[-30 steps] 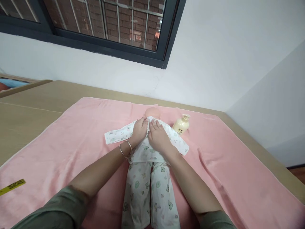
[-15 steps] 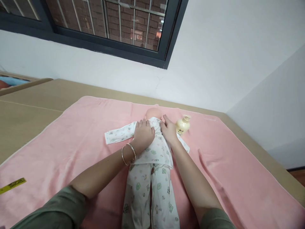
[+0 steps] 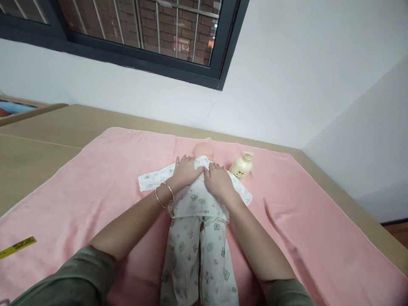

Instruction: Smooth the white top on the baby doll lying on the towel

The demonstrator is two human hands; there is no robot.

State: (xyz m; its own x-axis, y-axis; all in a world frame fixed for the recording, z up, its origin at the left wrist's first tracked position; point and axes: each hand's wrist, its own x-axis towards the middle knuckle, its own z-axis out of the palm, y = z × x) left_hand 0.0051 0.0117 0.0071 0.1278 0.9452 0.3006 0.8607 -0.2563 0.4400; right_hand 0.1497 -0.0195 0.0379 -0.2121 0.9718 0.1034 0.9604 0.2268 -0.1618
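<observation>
On a pink towel (image 3: 95,178) lies a doll (image 3: 200,204) in printed pyjamas, head toward the wall. Left hand (image 3: 185,172) and right hand (image 3: 218,180) press flat, fingers spread, side by side on its chest. Just beside it lies a cream bottle (image 3: 241,166); its dark label print is unreadable.

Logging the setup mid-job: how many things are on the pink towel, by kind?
Doll in printed pyjamas: 1
Cream bottle: 1
Yellow tape strip: 1
Total: 3, with the left hand and right hand flat on the doll's chest.
</observation>
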